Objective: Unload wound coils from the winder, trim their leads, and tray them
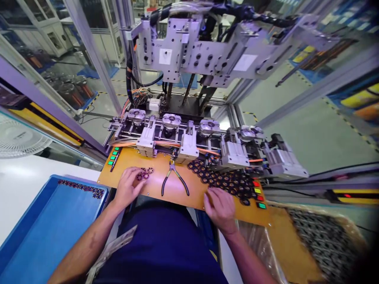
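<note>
My left hand (128, 187) rests on the left of the orange-brown board, thumb and fingers spread apart. Its fingertips touch or lie right beside several small copper-coloured rings (146, 176) grouped on the board. At the board's front edge, my right hand (221, 208) is loosely curved with the thumb apart. I see nothing held in it. Its fingertips are close to a cluster of black round parts (220, 180). Between the hands lie pliers (172, 173) with dark handles spread, jaws pointing at the machine.
A machine with several round metal fixtures (171, 121) stands behind the board (160, 193). Green buttons (111, 157) and red buttons (259, 198) flank it. On the left, a blue tray (59, 228) holds more rings; a carton of grey parts (325, 240) stands on the right.
</note>
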{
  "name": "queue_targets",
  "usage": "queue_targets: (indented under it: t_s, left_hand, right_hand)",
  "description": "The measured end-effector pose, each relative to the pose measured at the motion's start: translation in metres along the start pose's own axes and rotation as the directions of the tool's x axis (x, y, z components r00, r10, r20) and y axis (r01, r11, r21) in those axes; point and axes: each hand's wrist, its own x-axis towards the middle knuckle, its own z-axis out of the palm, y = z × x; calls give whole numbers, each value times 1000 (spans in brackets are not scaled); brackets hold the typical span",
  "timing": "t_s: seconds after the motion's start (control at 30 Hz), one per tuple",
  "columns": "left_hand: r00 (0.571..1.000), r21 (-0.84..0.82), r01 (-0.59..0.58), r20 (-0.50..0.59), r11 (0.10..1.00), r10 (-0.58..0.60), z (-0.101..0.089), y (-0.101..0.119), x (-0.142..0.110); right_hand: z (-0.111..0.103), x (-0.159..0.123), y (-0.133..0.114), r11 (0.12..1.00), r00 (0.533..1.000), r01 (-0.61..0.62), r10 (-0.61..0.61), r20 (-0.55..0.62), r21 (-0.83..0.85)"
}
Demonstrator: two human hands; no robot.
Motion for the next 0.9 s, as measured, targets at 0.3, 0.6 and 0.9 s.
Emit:
queue_targets:
  t_s: [0.3,0.6,0.9]
  left_hand:
    - [997,-43,-76,-29,996,74,-17,29,17]
    - [876,-663,238,463,709,139,-32,108,66]
    - [997,-630,-44,18,776,72,-39,107,58]
  right_hand:
    - [-6,0,16,968,963,-249,250,103,-29]
    - [-46,78,-68,825,986,-120,163,-29,553]
    - [-39,134,-102,485,972,-235,100,214,842]
